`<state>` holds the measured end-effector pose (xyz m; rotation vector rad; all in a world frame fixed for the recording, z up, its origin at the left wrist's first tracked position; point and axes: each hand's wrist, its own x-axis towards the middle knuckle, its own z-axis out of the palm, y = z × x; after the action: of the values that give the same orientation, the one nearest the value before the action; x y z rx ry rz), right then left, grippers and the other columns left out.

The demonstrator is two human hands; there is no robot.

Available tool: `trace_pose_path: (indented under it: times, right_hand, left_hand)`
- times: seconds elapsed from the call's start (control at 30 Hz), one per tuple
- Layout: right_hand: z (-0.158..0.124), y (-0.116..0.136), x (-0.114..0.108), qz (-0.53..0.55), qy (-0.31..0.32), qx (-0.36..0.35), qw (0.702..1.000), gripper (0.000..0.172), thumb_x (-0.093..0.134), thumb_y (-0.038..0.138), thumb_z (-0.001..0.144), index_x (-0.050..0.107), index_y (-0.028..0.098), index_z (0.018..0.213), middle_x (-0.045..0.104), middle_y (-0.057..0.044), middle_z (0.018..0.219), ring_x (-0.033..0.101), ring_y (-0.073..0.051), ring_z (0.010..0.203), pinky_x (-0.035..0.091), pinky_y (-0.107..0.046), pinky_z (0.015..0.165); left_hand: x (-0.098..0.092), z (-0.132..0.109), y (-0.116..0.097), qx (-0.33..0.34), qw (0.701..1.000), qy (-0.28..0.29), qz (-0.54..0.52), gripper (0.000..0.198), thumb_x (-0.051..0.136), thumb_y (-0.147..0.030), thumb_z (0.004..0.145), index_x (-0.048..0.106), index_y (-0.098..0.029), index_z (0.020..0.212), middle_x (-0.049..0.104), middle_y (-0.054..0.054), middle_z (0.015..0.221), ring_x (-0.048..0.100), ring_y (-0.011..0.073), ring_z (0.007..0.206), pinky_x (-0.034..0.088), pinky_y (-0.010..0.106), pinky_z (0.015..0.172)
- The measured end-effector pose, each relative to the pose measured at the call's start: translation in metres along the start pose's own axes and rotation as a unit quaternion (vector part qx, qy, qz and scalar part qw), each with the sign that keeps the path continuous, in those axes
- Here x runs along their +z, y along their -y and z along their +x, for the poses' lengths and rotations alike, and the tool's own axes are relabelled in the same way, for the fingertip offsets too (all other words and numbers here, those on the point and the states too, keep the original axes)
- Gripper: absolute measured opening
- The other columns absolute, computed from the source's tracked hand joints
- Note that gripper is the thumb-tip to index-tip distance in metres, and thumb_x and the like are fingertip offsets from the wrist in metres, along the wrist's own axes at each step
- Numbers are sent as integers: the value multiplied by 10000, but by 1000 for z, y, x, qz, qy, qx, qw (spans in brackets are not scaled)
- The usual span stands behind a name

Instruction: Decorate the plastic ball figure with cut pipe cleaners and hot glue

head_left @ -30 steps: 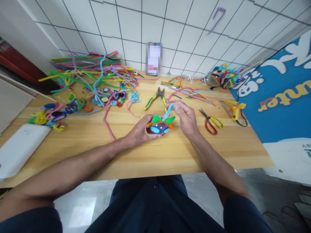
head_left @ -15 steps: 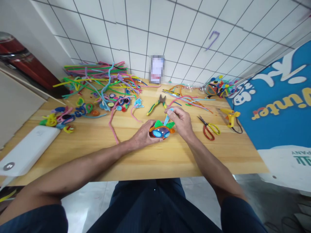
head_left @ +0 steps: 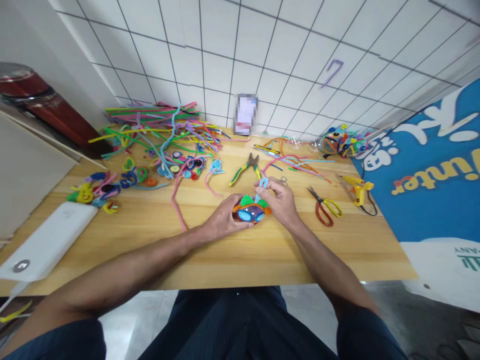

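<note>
Craft workshop: pipe cleaners (head_left: 161, 127), pliers (head_left: 247, 167)

One head-worn camera looks forward and down across the table (head_left: 225, 260) from its near edge toward the tiled wall (head_left: 285, 45).

Tally: 1 multicoloured pipe-cleaner ball (head_left: 249, 215); 1 green-handled steel pliers (head_left: 251, 164); 1 red-and-yellow-handled scissors (head_left: 318, 200); 1 yellow plastic glue gun (head_left: 356, 187); 1 flat white box (head_left: 48, 242).

The wooden table (head_left: 232, 250) is being lit brightly and evenly from above. Only faint, soft shadows are being thrown beneath the left hand (head_left: 224, 220) and right hand (head_left: 282, 201). The pipe-cleaner ornament (head_left: 249, 215) is being rendered sharply. Tile lines on the wall (head_left: 292, 55) are being bowed by wide-angle distortion, and a pixelated patch (head_left: 245, 114) is being shown illegible.
</note>
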<state>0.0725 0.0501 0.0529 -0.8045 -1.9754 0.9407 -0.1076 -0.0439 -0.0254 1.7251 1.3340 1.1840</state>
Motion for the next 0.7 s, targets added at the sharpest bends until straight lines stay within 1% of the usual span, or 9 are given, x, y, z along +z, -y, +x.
trace_pose_path:
  times: [0.1, 0.17, 0.2, 0.3, 0.37, 0.43, 0.57, 0.63, 0.7]
  right_hand:
    - [-3, -4, -1, 8, 10, 3, 1000, 290, 716, 425, 934, 694, 243, 709, 782, -31, 914, 716, -218, 900, 545, -390, 892]
    - [-6, -7, -1, 14, 20, 6, 1000, 273, 716, 471, 937, 735, 249, 780, 792, -40, 963, 723, -234, 948, 548, -408, 923]
    - [-7, -9, -1, 19, 24, 8, 999, 286, 705, 512, 943, 754, 253, 830, 794, -46, 996, 724, -245, 986, 547, -419, 946]
    - [-11, -16, -3, 39, 18, 24, 999, 406, 644, 643, 953, 768, 256, 957, 785, -63, 1078, 713, -272, 1081, 542, -445, 1000]
    - [-14, -22, -3, 48, 4, 41, 998, 462, 623, 694, 947, 758, 254, 983, 778, -67, 1080, 712, -275, 1078, 548, -444, 996]
    - [-16, -28, -3, 53, -2, 53, 997, 483, 625, 717, 935, 751, 253, 987, 774, -67, 1064, 717, -270, 1053, 556, -436, 981]
    - [-14, -32, -2, 66, -11, 54, 996, 472, 646, 703, 927, 741, 243, 978, 769, -59, 1037, 721, -255, 1016, 561, -421, 959]
    - [-9, -29, -3, 66, -16, 46, 997, 449, 658, 669, 933, 743, 236, 1013, 768, -53, 1039, 714, -245, 1012, 559, -410, 954]
    - [0, -20, -5, 63, -17, 34, 997, 419, 673, 630, 934, 746, 231, 1038, 760, -37, 991, 701, -221, 955, 560, -385, 916]
  left_hand:
    - [-1, 0, -6, 4, 1000, 1, -1, 640, 867, -477, 798, 587, -225, 1316, 709, 126, 1295, 695, 310, 1197, 561, 481, 1052]
    - [-2, 0, -9, 1, 1000, -3, -6, 632, 870, -468, 796, 596, -233, 1315, 716, 121, 1290, 700, 312, 1194, 568, 477, 1043]
    - [-3, 0, -10, -4, 1000, -4, -8, 636, 876, -466, 791, 599, -237, 1315, 721, 117, 1280, 702, 312, 1187, 574, 474, 1034]
    - [-4, -3, -12, -27, 999, -10, -17, 647, 892, -455, 776, 603, -238, 1312, 728, 102, 1255, 707, 308, 1171, 580, 464, 1014]
    - [-4, -4, -12, -41, 999, -17, -21, 645, 900, -448, 767, 605, -233, 1298, 729, 95, 1238, 712, 301, 1148, 581, 458, 1007]
    - [-4, -6, -12, -47, 998, -24, -24, 623, 899, -451, 767, 611, -226, 1272, 731, 89, 1218, 715, 295, 1129, 582, 451, 1001]
    - [-4, -8, -10, -45, 999, -16, -24, 593, 888, -468, 774, 618, -212, 1236, 733, 96, 1202, 718, 300, 1121, 581, 448, 989]
    - [-3, -7, -9, -44, 999, -11, -28, 601, 886, -471, 774, 615, -206, 1242, 732, 101, 1200, 723, 298, 1106, 584, 443, 974]
    - [-2, -6, -7, -43, 999, -11, -22, 593, 883, -484, 777, 622, -202, 1228, 735, 101, 1173, 724, 290, 1073, 587, 436, 947]
